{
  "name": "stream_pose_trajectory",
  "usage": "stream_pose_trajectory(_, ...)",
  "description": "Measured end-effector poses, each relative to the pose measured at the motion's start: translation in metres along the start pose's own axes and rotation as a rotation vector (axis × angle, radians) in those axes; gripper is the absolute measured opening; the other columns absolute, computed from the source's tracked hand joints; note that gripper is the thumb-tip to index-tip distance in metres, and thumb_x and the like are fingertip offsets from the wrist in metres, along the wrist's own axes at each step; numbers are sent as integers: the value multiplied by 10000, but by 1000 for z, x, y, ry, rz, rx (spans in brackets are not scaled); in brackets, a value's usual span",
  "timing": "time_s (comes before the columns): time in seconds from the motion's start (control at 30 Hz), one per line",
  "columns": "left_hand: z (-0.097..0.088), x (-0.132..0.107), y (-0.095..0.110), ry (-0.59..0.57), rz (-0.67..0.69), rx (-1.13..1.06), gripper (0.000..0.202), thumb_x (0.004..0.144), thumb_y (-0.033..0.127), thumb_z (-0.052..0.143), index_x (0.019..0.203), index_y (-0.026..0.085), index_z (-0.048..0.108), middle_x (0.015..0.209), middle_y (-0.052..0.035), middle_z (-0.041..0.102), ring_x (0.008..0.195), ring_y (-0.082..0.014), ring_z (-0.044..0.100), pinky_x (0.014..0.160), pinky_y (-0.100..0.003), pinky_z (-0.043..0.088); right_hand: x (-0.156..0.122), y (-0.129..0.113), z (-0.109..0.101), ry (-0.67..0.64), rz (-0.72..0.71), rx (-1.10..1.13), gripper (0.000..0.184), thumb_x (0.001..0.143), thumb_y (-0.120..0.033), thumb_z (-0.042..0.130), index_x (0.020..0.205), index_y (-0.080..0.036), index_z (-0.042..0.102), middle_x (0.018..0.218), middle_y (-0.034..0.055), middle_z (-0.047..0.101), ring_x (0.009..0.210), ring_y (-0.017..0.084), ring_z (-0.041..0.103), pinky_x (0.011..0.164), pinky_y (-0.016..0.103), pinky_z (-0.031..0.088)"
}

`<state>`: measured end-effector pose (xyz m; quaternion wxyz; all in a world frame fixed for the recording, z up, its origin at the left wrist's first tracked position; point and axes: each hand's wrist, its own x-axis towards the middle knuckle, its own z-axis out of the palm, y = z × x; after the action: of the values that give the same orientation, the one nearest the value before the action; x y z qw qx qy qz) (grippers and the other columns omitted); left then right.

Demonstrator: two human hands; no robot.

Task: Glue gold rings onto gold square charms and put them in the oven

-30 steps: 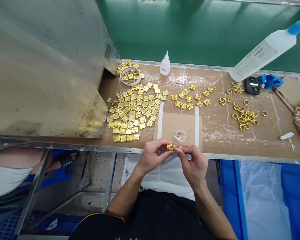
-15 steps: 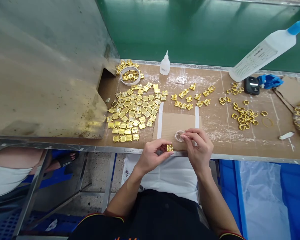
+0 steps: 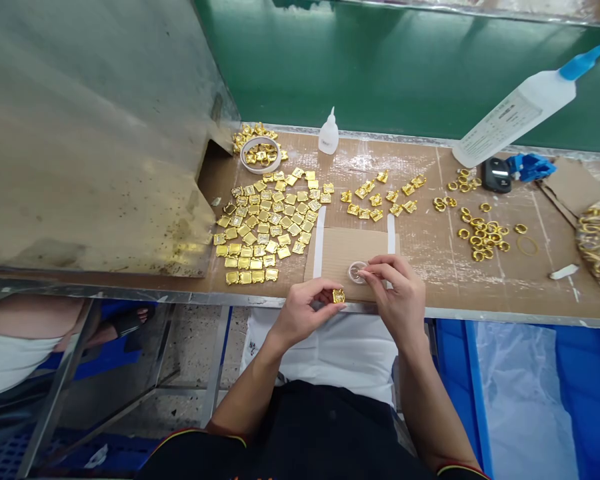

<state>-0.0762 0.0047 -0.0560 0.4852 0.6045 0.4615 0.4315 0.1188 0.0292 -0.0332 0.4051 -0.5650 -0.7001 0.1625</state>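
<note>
My left hand [image 3: 303,312] pinches a small square gold-coloured metal piece [image 3: 339,295] between thumb and fingers at the table's front edge. Fingers together, my right hand [image 3: 401,291] reaches to a small round clear dish [image 3: 353,275]; its fingertips are at the rim, and what they hold, if anything, is too small to tell. The dish sits on a cardboard pad [image 3: 337,250] held by white tape strips. Left of the pad, many flat gold pieces [image 3: 264,215] lie in rows. Behind it are gold pieces with raised parts [image 3: 365,190].
A small white dropper bottle [image 3: 329,133] stands at the back. Gold rings [image 3: 487,237] lie on the right, near a large blue-capped bottle [image 3: 517,117] and a black device [image 3: 496,175]. A tape roll [image 3: 243,159] rests by gold pieces. A metal panel [image 3: 90,147] borders the left.
The camera view has shifted slightly. Both hands keep nearly the same pose, the left with the gold piece, the right at the dish.
</note>
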Motion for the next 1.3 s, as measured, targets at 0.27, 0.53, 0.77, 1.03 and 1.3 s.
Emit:
stream_pose_trajectory(0.27,-1,0,-1,3,-22,-19,313,863,429,807,998,147,779,765,-54,748,664,-155,691,616,-245,593,1,4,4,61,95,167,179,934,-297,724,764,-255,763,886,39,751,775,205,713,653,332,569)
stream_pose_trajectory(0.53,-2,0,0,-4,-22,-23,315,868,419,808,1016,143,792,763,-61,771,654,-155,702,604,-235,595,-15,-17,-1,289,240,463,149,911,-305,774,778,-241,750,765,17,801,754,217,779,721,363,632)
stream_pose_trajectory(0.77,-2,0,1,-28,-25,-36,314,870,422,804,1010,142,793,791,-78,786,663,-163,712,609,-239,600,-31,-36,3,126,339,560,208,929,-388,762,809,-218,744,763,51,803,702,220,788,536,289,615)
stream_pose_trajectory(1.03,-1,1,3,-38,0,-55,266,886,381,795,1021,152,794,825,-73,798,689,-160,726,623,-235,608,-34,-33,10,80,350,610,162,933,-345,765,833,-217,757,787,35,812,623,167,747,529,254,621)
stream_pose_trajectory(1.3,-1,0,2,-35,14,-38,270,895,387,789,1030,153,788,814,-66,790,686,-157,722,625,-228,601,-37,-31,11,61,331,586,126,936,-314,763,848,-224,767,805,37,817,740,199,801,611,265,651)
